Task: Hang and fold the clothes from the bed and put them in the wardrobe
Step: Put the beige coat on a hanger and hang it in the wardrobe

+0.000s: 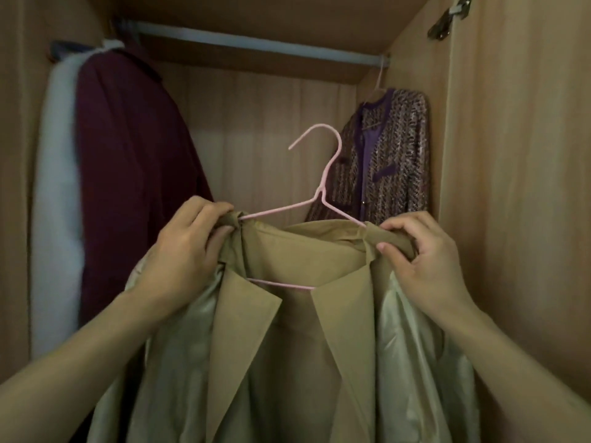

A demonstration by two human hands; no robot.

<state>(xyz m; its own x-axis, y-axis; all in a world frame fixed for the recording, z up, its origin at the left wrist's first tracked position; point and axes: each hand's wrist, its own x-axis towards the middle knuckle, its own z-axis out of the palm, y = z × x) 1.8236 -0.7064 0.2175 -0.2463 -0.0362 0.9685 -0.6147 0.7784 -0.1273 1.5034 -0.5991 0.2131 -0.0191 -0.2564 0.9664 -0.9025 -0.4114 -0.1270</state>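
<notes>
Tan cloth, pale shiny lining: a coat (287, 330) is held up on a pink wire hanger (323, 190) in front of the open wardrobe (511, 187). The left shoulder is gripped by the left hand (182, 254), the right shoulder pinched by the right hand (425, 266); the hands are kept apart. The hook is seen below the rail (256, 43), not on it. A maroon garment (128, 174) hangs left, a purple tweed jacket (393, 155) right.

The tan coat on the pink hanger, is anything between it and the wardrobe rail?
Nothing visible. The rail is bare in its middle stretch above the pink hanger; the maroon garment hangs left, the purple tweed jacket right.
</notes>
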